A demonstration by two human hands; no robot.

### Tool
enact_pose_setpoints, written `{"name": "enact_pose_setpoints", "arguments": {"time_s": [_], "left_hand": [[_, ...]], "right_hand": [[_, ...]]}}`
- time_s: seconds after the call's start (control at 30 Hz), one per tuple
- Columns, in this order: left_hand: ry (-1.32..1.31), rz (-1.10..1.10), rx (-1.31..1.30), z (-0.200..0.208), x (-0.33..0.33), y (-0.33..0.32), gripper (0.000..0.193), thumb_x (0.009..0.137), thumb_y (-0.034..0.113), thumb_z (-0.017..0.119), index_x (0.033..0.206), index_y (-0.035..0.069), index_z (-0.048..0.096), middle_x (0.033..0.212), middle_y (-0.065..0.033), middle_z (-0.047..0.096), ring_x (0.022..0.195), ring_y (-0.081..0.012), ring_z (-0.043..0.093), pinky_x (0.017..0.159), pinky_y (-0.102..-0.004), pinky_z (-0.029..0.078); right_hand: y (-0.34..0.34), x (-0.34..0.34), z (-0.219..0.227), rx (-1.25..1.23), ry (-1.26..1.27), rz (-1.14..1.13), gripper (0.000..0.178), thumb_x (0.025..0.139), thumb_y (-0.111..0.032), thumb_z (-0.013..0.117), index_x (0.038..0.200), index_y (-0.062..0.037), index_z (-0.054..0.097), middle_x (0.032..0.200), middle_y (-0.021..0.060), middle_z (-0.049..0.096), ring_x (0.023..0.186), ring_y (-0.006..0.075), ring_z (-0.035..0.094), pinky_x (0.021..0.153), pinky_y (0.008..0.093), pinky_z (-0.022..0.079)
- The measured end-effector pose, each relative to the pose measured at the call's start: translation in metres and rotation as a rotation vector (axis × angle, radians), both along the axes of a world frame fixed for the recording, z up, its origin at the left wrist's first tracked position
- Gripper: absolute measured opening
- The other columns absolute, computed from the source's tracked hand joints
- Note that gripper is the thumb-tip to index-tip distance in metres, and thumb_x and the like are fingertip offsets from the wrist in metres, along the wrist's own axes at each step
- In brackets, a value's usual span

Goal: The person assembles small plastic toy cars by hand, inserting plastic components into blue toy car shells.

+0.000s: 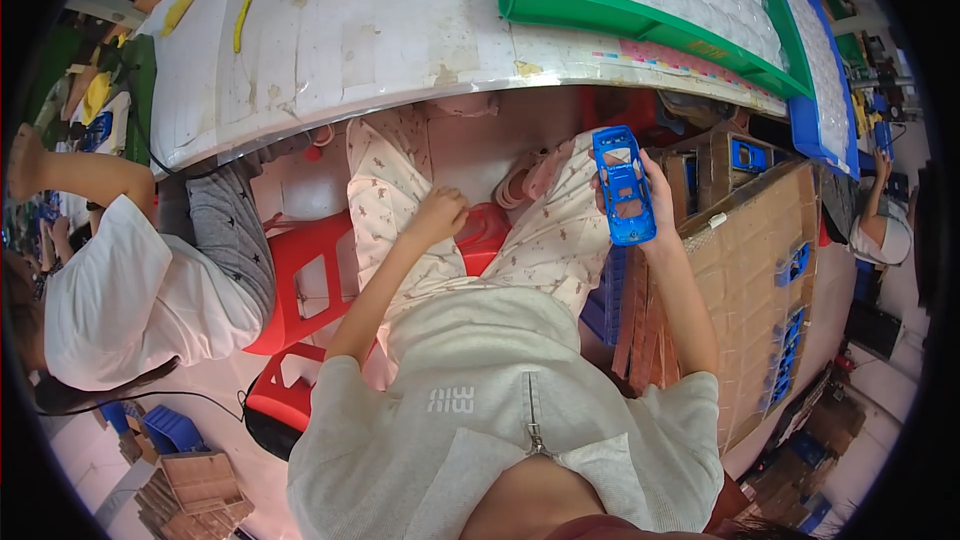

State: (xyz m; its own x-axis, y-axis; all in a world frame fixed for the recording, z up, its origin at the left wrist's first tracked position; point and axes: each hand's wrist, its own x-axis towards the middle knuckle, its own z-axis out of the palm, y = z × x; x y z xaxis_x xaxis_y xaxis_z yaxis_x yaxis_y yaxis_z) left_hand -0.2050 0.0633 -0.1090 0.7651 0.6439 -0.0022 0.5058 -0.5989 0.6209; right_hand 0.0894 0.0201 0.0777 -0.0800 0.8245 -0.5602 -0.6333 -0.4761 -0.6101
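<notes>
Right hand (655, 202): grips a blue toy car body (623, 185) beside the cardboard divider box (745, 240). Left hand (437, 215): curled shut, empty, on the lap.

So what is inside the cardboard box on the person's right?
The cardboard box holds blue toy car bodies slotted between cardboard dividers, like the one in the right hand. Only a few show at the top and along the side; the dividers cover whatever sits deeper.

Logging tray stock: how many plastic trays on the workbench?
2: a green tray at the bench's top centre, and a blue tray right beside it at the bench's right end. Others may be out of frame.
</notes>
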Motion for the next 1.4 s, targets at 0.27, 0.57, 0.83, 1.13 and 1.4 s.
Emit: {"name": "enact_pose_setpoints", "arguments": {"time_s": [0.27,0.57,0.83,1.13,1.4], "left_hand": [[-0.004,-0.077,-0.066,-0.040,0.034,0.001,0.015,0.070,0.016,0.058,0.080,0.004,0.059,0.080,-0.0126,0.056,0.084,-0.0292,0.054,0.076,-0.0385,0.042],[0.201,-0.206,-0.187,-0.142,0.115,0.074,0.023,0.072,0.016,0.056,0.092,0.005,0.059,0.094,-0.0131,0.059,0.092,-0.0298,0.054,0.080,-0.0422,0.042],[0.434,-0.331,0.025,-0.262,0.228,0.153,0.026,0.068,0.013,0.055,0.093,0.004,0.057,0.091,-0.0155,0.057,0.088,-0.0319,0.054,0.077,-0.0448,0.043],[0.749,-0.298,0.042,-0.426,0.294,0.226,0.045,0.073,0.033,0.054,0.116,0.020,0.054,0.132,-0.0124,0.037,0.116,-0.0347,0.038,0.092,-0.0510,0.035],[0.877,-0.319,-0.484,-0.502,0.335,0.287,0.046,0.072,0.040,0.053,0.117,0.032,0.053,0.137,-0.0154,0.031,0.116,-0.0370,0.038,0.093,-0.0507,0.034]], "right_hand": [[-0.026,0.024,0.041,0.065,0.026,-0.169,0.052,0.087,-0.046,0.040,0.116,-0.0029,0.049,0.093,0.0128,0.060,0.081,0.0222,0.059,0.069,0.0334,0.050],[-0.168,0.103,0.052,0.203,-0.420,-0.943,0.061,0.089,-0.043,0.040,0.130,0.0015,0.032,0.097,0.0097,0.054,0.079,0.0160,0.056,0.062,0.0262,0.050],[-0.213,0.105,-0.002,-0.008,-0.604,-1.211,0.069,0.086,-0.051,0.037,0.131,0.0015,0.030,0.091,0.0130,0.053,0.067,0.0170,0.055,0.053,0.0256,0.047],[-0.256,0.074,-0.005,-0.449,-0.759,-1.527,0.077,0.079,-0.057,0.043,0.124,0.0048,0.034,0.067,0.0098,0.051,0.045,0.0144,0.046,0.037,0.0239,0.038],[-0.233,0.048,-0.026,0.415,-0.460,-1.455,0.083,0.070,-0.045,0.064,0.127,0.0026,0.027,0.092,0.0181,0.054,0.047,0.0193,0.047,0.039,0.0293,0.044]]}}
